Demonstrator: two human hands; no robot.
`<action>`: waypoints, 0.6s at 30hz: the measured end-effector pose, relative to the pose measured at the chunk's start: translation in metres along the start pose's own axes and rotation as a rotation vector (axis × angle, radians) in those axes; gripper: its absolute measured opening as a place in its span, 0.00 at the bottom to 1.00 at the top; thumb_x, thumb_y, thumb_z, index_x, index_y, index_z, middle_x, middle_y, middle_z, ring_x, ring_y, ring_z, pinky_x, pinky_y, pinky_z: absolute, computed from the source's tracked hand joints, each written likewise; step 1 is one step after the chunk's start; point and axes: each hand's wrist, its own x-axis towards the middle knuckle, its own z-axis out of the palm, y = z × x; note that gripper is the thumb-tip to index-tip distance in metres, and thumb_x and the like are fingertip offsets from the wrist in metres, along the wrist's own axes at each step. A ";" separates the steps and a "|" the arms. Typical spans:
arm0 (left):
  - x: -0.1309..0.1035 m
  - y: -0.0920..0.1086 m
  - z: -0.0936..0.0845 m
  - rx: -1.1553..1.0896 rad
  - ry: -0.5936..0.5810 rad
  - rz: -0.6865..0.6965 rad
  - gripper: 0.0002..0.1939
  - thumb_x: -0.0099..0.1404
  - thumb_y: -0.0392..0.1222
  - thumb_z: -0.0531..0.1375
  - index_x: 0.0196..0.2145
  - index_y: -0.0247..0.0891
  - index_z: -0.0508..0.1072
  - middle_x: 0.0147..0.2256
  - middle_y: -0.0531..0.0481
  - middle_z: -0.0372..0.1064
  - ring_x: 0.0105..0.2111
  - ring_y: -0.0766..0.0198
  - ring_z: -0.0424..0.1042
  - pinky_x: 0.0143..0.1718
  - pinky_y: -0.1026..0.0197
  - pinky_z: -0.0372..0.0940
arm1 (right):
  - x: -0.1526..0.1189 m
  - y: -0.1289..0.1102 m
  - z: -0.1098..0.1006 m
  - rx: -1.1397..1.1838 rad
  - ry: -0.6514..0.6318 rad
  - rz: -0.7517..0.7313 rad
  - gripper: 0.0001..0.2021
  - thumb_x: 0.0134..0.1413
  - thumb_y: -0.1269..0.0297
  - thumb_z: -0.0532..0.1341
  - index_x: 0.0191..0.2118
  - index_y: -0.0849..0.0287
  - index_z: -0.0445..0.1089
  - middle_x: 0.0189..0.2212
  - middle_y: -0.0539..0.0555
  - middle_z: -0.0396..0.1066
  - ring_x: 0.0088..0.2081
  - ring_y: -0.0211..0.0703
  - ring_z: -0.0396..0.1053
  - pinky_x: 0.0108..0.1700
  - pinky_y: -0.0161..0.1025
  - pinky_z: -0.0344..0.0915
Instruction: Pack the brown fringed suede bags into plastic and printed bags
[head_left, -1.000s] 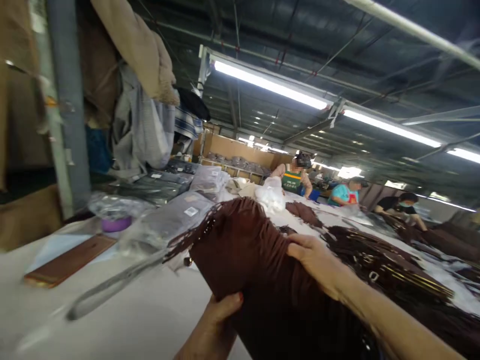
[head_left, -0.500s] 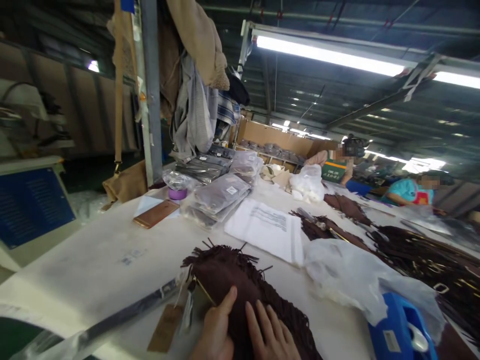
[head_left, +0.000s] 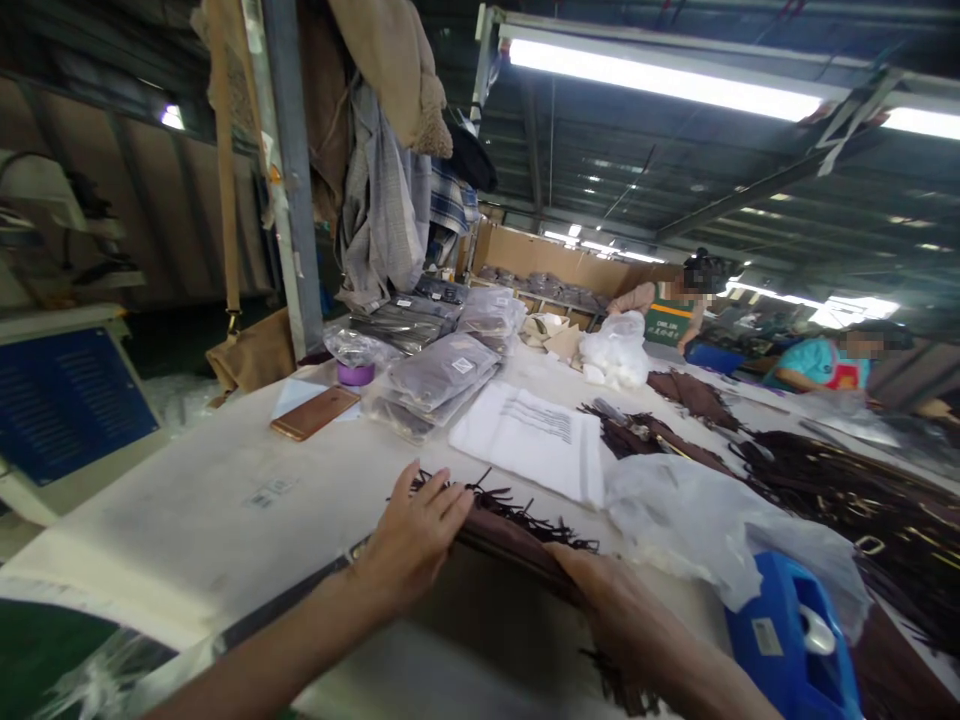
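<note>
A dark brown fringed bag [head_left: 506, 538] is raised off the table in front of me, its long edge turned up and a dark shaded side facing me. My left hand [head_left: 416, 530] grips its left end, fingers laid over the top beside the fringe. Farther right, my right hand [head_left: 596, 580] grasps the same edge; most of its fingers are hidden behind the bag. A dark strap [head_left: 277, 600], seemingly wrapped in plastic, runs from beneath my left wrist toward the lower left.
White printed cloth [head_left: 529, 445], bagged grey goods [head_left: 442, 370], a phone [head_left: 315, 413] and purple tape [head_left: 355, 373] lie beyond. Rightward are clear plastic [head_left: 675, 520], a blue container [head_left: 787, 640] and piled brown fringed pieces [head_left: 847, 490]. Two people work farther back.
The bag lay flat with both hands on it; now it is lifted and tilted. My left hand has moved forward to its far left end, my right hand to its right side.
</note>
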 end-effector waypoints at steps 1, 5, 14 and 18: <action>0.011 -0.009 -0.005 0.053 -0.131 -0.002 0.18 0.57 0.29 0.53 0.45 0.35 0.70 0.45 0.41 0.71 0.51 0.51 0.65 0.59 0.40 0.46 | 0.001 -0.004 -0.008 0.027 -0.061 0.013 0.25 0.43 0.83 0.48 0.44 0.55 0.70 0.34 0.52 0.75 0.36 0.40 0.72 0.36 0.31 0.64; 0.049 -0.026 -0.020 0.087 -0.363 -0.010 0.13 0.54 0.27 0.52 0.30 0.38 0.73 0.32 0.47 0.74 0.35 0.58 0.72 0.38 0.59 0.63 | 0.004 -0.006 -0.031 0.064 -0.141 0.030 0.18 0.47 0.79 0.51 0.40 0.56 0.71 0.33 0.52 0.74 0.35 0.40 0.71 0.35 0.32 0.61; 0.090 -0.029 -0.060 0.102 -0.482 0.070 0.07 0.47 0.30 0.58 0.24 0.38 0.73 0.23 0.50 0.70 0.27 0.62 0.68 0.24 0.65 0.53 | 0.011 0.025 -0.036 -0.039 -0.126 0.130 0.18 0.39 0.80 0.53 0.36 0.58 0.72 0.30 0.51 0.74 0.33 0.39 0.70 0.34 0.30 0.60; 0.112 -0.031 -0.086 0.086 -0.557 0.107 0.08 0.45 0.28 0.57 0.23 0.37 0.73 0.20 0.55 0.66 0.25 0.66 0.66 0.23 0.69 0.53 | 0.024 0.019 -0.078 -0.061 -0.177 0.121 0.15 0.37 0.79 0.56 0.32 0.59 0.73 0.27 0.48 0.74 0.31 0.37 0.69 0.32 0.28 0.60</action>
